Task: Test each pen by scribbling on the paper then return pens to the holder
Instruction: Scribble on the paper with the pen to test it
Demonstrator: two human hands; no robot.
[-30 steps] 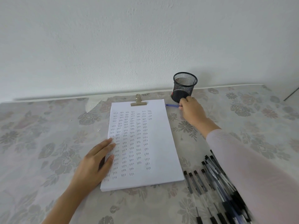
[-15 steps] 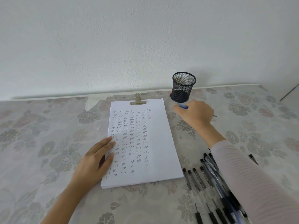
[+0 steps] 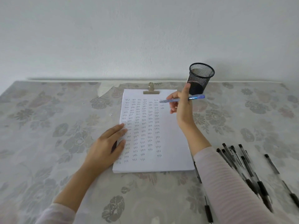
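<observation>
A stack of white paper, covered in rows of small scribbles and clipped at the top by a metal clip, lies in the middle of the table. My right hand holds a blue pen over the paper's upper right corner, its tip pointing left at the scribbles. My left hand rests flat on the paper's left edge. A black mesh pen holder stands upright behind my right hand, near the wall.
Several black pens lie loose on the flowered tablecloth at the right, partly under my right sleeve. One more black pen lies apart, farther right. A white wall runs along the table's far edge.
My right hand picked the blue pen up from the table beside the holder, lifted it and swung it left over the paper's top right corner. My left hand stayed put.
</observation>
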